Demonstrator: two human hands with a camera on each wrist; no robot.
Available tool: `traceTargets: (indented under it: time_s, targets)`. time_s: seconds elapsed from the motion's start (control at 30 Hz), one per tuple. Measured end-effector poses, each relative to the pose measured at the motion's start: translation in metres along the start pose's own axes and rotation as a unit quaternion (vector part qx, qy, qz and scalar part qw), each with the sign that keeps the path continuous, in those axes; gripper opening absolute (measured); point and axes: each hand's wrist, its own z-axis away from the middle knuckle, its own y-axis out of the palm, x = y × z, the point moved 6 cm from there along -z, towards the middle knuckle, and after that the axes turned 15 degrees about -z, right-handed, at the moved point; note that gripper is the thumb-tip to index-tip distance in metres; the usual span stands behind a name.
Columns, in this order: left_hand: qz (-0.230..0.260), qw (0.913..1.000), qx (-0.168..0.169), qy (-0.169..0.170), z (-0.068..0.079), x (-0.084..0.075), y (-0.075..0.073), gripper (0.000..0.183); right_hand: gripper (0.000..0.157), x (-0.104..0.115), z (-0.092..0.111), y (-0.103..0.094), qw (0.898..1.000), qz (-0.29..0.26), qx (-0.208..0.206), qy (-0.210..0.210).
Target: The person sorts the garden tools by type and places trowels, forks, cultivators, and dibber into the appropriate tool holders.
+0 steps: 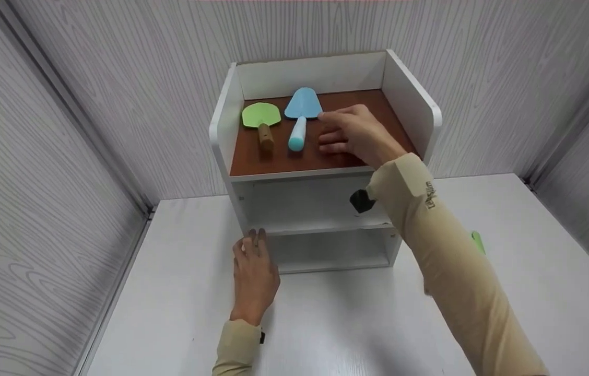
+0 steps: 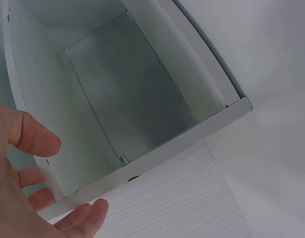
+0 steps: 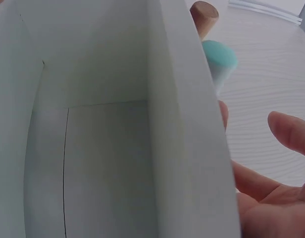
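A white shelf unit [image 1: 315,228] has a brown top board with raised sides. On that board lie a light-green spatula [image 1: 261,115] with a brown handle and a blue spatula [image 1: 304,103] with a white, teal-ended handle. My right hand [image 1: 354,133] is just right of the blue one, fingers extended and apart, a fingertip close to its blade; contact is unclear. In the right wrist view, the shelf edge [image 3: 197,119] hides part of that hand. My left hand [image 1: 255,277] holds the unit's left front edge, fingers on both sides of the side panel [image 2: 127,173].
The unit stands on a white table [image 1: 179,292] against grey wood-grain walls [image 1: 132,68]. Two open compartments lie below the brown board. A green object [image 1: 477,242] sits on the table at right, partly hidden by my right forearm.
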Motion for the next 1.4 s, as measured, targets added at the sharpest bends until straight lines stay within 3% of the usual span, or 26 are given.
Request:
traceTargets:
  time_s: [0.5,0.77,1.17,1.4]
  targets:
    - [0.007,0.9999,0.014,-0.005,-0.003,0.000,0.000,0.062,0.048,0.004,0.024,-0.015,0.999,-0.014,0.044,-0.020]
    - [0.004,1.0000,0.008,0.002,-0.002,0.001,0.000,0.060,0.045,0.000,0.038,-0.021,0.996,-0.057,0.061,-0.022]
    - [0.024,0.9994,0.025,-0.007,-0.001,0.001,0.002,0.059,0.050,-0.006,0.053,-0.032,0.995,-0.060,0.072,-0.041]
    - [0.027,0.9994,0.022,-0.008,-0.001,0.002,0.002,0.060,0.048,-0.007,0.065,-0.034,0.991,-0.063,0.104,-0.058]
